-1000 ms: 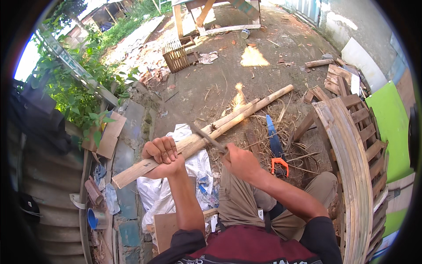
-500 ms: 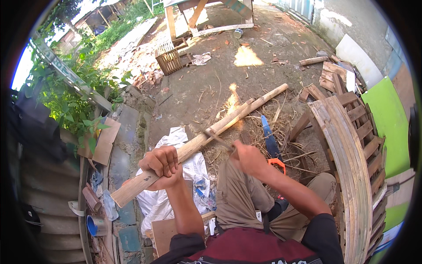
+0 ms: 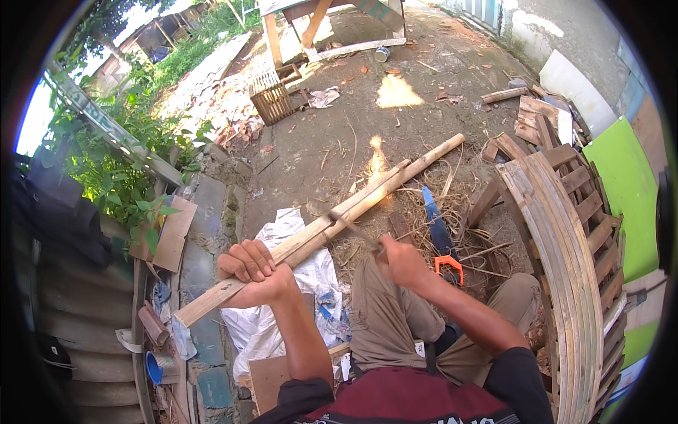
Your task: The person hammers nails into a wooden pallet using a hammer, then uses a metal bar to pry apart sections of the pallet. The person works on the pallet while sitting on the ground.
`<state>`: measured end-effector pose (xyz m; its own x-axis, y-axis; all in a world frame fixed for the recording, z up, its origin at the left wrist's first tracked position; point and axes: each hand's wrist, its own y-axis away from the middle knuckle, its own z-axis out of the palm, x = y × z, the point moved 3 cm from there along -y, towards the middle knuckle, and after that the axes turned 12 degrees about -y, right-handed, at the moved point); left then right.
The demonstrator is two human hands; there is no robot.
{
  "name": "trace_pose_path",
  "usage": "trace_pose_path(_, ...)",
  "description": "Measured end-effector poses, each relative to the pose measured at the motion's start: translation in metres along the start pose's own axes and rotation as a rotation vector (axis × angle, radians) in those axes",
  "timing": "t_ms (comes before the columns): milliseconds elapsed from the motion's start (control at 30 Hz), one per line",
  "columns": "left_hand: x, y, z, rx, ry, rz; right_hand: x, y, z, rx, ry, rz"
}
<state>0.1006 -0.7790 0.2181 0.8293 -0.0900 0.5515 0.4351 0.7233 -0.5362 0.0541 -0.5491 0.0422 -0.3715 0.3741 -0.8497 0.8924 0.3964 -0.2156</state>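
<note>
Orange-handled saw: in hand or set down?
Set down: the saw lies among loose strips, while the right hand holds a dark tool and the left hand a wooden pole.

Red part: a dark red cloth shirt [image 3: 417, 387]
Black part: short, loose, black cloth sleeves [image 3: 519, 381] with some folds
White part: white printed marks [image 3: 482, 422] low on the shirt, only partly in view
Brown part: loose light-brown cloth pants [image 3: 381, 311] with wrinkles
Bare: left hand [image 3: 256, 274], right hand [image 3: 404, 267]
</note>
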Motion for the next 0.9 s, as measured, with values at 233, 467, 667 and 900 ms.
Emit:
trace_pose_path(233,-0.002,-0.012,-0.012,0.363,-0.154,-0.038,-0.028,0.005,0.015,-0.008,0.007,-0.129)
trace_pose_path(467,-0.008,-0.004,-0.01,0.34,-0.156,-0.068,-0.031,-0.015,0.005,-0.036,0.134,-0.045)
trace_pose_path(667,-0.014,0.008,-0.004,0.239,-0.135,-0.059,-0.004,-0.036,-0.012,0.021,0.256,0.12)
trace_pose_path(900,-0.014,0.013,-0.001,0.141,-0.077,-0.083,0.047,-0.03,-0.035,-0.009,0.27,0.243)
